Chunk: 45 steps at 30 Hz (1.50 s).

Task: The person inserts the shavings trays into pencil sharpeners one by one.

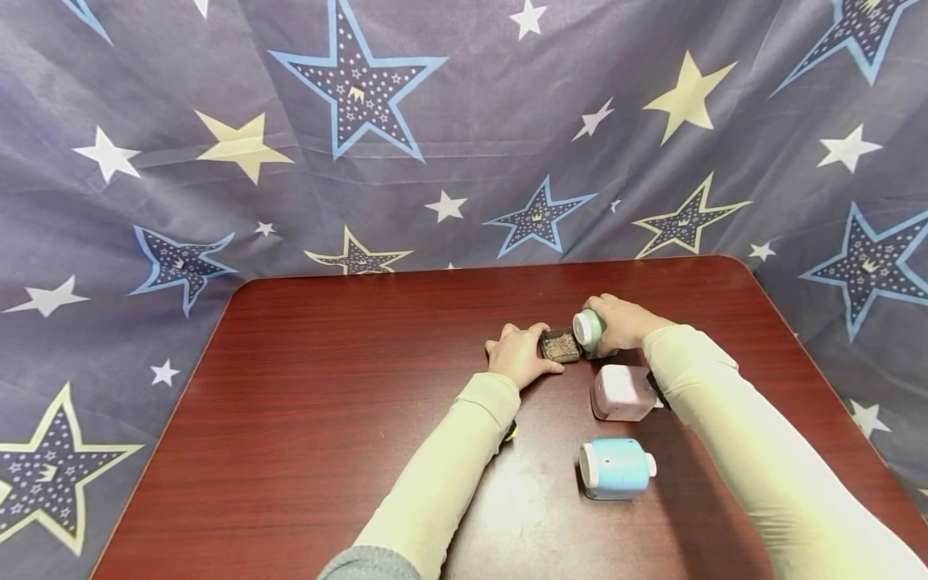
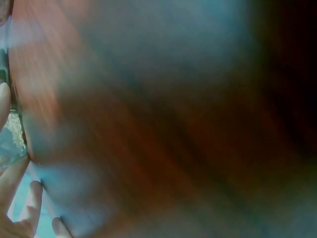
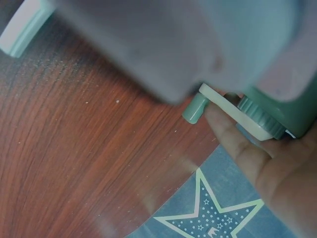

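Observation:
In the head view, my left hand (image 1: 516, 354) grips a small clear drawer (image 1: 561, 346) of pencil shavings, thumb and fingers at its sides. The left wrist view catches the drawer (image 2: 16, 133) at its left edge, fingers around it. My right hand (image 1: 622, 321) holds a green crank pencil sharpener (image 1: 593, 330), its white round front turned toward the drawer, close beside it. In the right wrist view, the sharpener's crank handle (image 3: 195, 109) points away from the body, and fingers (image 3: 250, 158) curl by the crank. The palm side hides part of the green body.
A pink sharpener (image 1: 622, 393) lies on the red-brown table (image 1: 326, 403), just below my right wrist. Nearer the body lies a blue sharpener (image 1: 616, 469). A small black-and-yellow thing (image 1: 511, 432) shows beside my left sleeve. The starred curtain (image 1: 435, 161) hangs behind the table.

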Each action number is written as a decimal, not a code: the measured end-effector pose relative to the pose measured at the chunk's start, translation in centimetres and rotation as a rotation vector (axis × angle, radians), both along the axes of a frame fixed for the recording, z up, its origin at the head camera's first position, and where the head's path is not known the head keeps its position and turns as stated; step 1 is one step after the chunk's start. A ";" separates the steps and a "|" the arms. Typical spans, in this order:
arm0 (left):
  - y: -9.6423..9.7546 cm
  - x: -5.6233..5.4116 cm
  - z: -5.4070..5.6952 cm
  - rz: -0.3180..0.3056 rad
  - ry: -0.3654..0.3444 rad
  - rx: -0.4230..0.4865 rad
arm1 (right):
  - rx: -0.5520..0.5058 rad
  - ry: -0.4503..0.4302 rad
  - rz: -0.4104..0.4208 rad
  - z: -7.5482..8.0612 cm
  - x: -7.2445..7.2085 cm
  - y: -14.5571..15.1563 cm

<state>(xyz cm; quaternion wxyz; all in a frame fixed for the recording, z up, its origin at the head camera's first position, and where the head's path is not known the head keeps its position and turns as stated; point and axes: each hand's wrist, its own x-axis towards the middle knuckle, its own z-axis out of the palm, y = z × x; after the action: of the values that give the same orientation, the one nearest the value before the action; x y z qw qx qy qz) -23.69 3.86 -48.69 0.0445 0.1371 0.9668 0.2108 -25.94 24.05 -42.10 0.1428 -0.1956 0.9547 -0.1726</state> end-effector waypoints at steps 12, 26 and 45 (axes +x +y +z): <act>-0.1 0.0 -0.2 -0.005 0.016 0.014 | -0.002 -0.010 -0.003 0.1 0.0 0.0; -0.1 0.1 -0.3 -0.021 0.035 0.020 | 0.004 0.008 0.012 0.4 0.2 0.1; 0.0 0.2 -0.5 -0.031 0.069 -0.006 | -0.035 0.018 0.023 0.3 0.0 0.3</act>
<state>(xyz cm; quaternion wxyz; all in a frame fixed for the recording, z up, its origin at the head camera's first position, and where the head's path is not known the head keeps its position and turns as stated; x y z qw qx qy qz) -23.48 3.86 -49.22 0.0145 0.1589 0.9662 0.2025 -25.92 24.31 -41.82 0.1330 -0.2106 0.9505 -0.1857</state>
